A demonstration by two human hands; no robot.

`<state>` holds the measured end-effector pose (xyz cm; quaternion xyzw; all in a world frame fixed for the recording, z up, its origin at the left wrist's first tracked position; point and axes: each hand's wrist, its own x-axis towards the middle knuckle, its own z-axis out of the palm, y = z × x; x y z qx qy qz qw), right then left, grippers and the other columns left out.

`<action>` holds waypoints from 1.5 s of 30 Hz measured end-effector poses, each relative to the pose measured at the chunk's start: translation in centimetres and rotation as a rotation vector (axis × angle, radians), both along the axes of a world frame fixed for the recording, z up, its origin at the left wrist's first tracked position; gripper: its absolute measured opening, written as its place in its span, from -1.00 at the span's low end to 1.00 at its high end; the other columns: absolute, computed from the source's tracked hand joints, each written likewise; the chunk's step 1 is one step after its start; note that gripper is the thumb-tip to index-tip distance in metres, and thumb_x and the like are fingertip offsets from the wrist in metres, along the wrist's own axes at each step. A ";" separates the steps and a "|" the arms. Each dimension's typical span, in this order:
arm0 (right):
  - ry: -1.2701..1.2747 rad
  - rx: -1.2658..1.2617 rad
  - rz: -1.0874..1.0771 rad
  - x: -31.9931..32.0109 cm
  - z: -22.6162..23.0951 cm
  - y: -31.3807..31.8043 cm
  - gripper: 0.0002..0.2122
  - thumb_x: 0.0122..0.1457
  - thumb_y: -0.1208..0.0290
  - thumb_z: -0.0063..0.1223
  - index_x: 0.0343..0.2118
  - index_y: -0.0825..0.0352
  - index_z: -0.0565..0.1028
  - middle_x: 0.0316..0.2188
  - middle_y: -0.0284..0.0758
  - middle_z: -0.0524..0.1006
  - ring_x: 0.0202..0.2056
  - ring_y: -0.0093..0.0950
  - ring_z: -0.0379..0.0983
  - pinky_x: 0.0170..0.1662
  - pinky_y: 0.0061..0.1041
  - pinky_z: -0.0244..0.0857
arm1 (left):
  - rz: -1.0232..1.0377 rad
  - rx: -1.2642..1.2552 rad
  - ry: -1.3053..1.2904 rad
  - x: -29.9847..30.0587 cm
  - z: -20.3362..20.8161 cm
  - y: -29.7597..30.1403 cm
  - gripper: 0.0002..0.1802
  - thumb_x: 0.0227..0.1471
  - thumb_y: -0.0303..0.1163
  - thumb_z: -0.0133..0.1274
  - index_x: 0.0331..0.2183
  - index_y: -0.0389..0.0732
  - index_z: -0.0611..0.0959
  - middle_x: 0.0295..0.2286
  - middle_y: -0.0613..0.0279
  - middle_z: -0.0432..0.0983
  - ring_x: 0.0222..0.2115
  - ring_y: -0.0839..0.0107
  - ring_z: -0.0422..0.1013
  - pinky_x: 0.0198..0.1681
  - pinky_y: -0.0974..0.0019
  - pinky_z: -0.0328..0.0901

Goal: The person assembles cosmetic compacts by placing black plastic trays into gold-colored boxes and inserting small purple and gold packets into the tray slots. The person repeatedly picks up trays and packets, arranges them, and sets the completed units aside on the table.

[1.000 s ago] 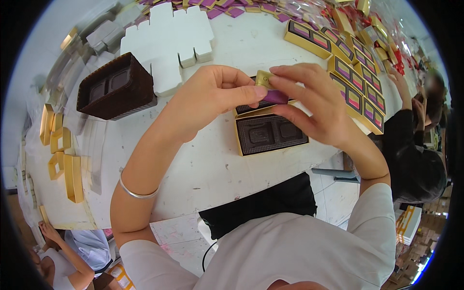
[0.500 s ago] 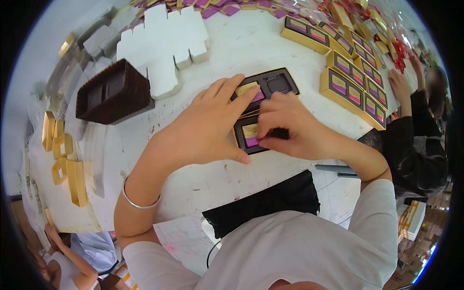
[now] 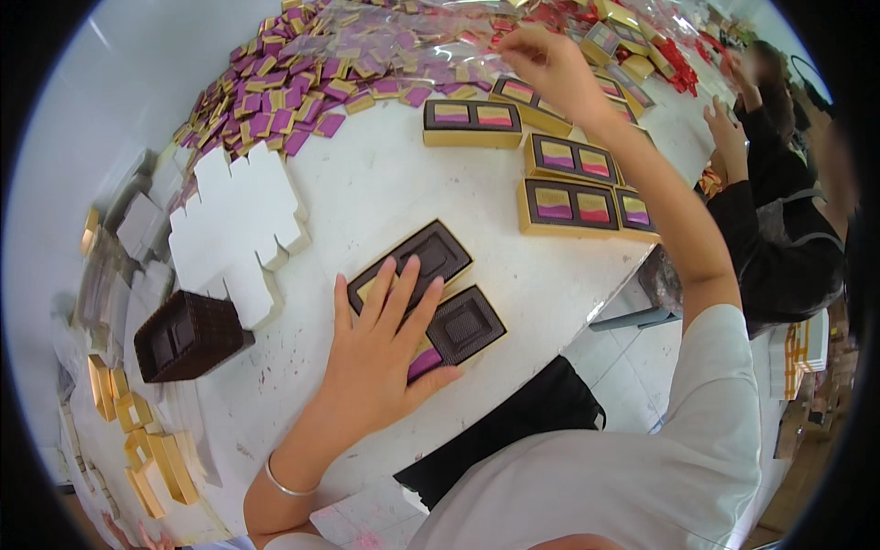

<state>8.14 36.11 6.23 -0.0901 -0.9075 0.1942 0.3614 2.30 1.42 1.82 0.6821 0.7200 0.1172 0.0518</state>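
Observation:
My left hand (image 3: pixel 371 362) lies with fingers spread across two small gold boxes with dark brown trays. In the farther box (image 3: pixel 449 240), the right compartment is empty; a gold piece shows partly between my fingers on the left side. The nearer box (image 3: pixel 481 316) has an empty right compartment, and a purple-and-gold wrapped piece (image 3: pixel 424 362) sits in its left one, partly under my hand. Far off to the right, my right hand (image 3: pixel 548 69) is raised above filled gold boxes near red wrapped pieces (image 3: pixel 678 69). Its fingers curl loosely, and nothing shows in them.
Filled boxes (image 3: pixel 568 203) stand grouped at right. A heap of purple-and-gold pieces (image 3: pixel 275 101) covers the far side, partly under clear plastic. White cartons (image 3: pixel 234 215), stacked brown trays (image 3: pixel 192 339) and gold sleeves (image 3: pixel 170 463) lie left. Another person (image 3: pixel 779 229) works at right.
My right hand has left the nearer box and swung far out to the right. My left hand now lies across both boxes. The view has shifted, showing more of the purple heap.

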 end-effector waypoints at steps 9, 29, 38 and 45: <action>-0.494 0.298 -0.388 -9.0 -6.1 17.4 -0.68 0.01 0.28 0.05 -0.20 0.37 0.50 -0.33 -0.04 0.55 -0.27 -0.15 0.50 -0.18 -0.28 0.35 | 0.054 -0.040 -0.095 0.2 0.0 0.2 -0.12 -0.07 0.18 0.02 0.13 -0.22 0.30 0.18 -0.09 0.03 0.20 -0.06 -0.05 0.12 -0.43 -0.34; -0.116 -1.167 0.297 3.2 0.4 -1.7 -0.68 0.16 0.49 -0.02 -0.02 0.44 0.38 -0.24 -0.32 0.52 -0.27 -0.59 0.47 -0.23 -0.61 0.38 | 0.063 0.080 -0.084 0.4 -0.2 0.3 -0.15 -0.13 0.19 0.06 0.08 -0.16 0.37 0.13 -0.04 0.12 0.17 0.00 0.03 0.12 -0.42 -0.24; -0.507 -1.071 0.643 3.7 -1.9 -14.0 -0.69 0.15 0.60 -0.01 -0.02 0.42 0.38 -0.22 -0.32 0.51 -0.32 -0.67 0.42 -0.29 -0.67 0.33 | 0.277 0.462 -0.886 -1.1 0.4 0.4 -0.54 0.00 -0.35 0.13 -0.04 -0.22 0.46 -0.37 0.22 0.51 -0.36 0.46 0.39 -0.16 0.33 0.24; -0.486 -0.975 0.523 4.5 -2.0 -14.2 -0.82 0.10 0.61 0.06 -0.21 0.38 0.43 -0.38 -0.41 0.48 -0.42 -0.72 0.41 -0.44 -0.74 0.27 | 0.390 0.541 -1.119 -3.8 -0.4 0.2 -0.71 0.08 -0.47 -0.03 -0.12 -0.27 0.54 -0.51 0.38 0.45 -0.44 0.62 0.34 -0.25 0.48 0.25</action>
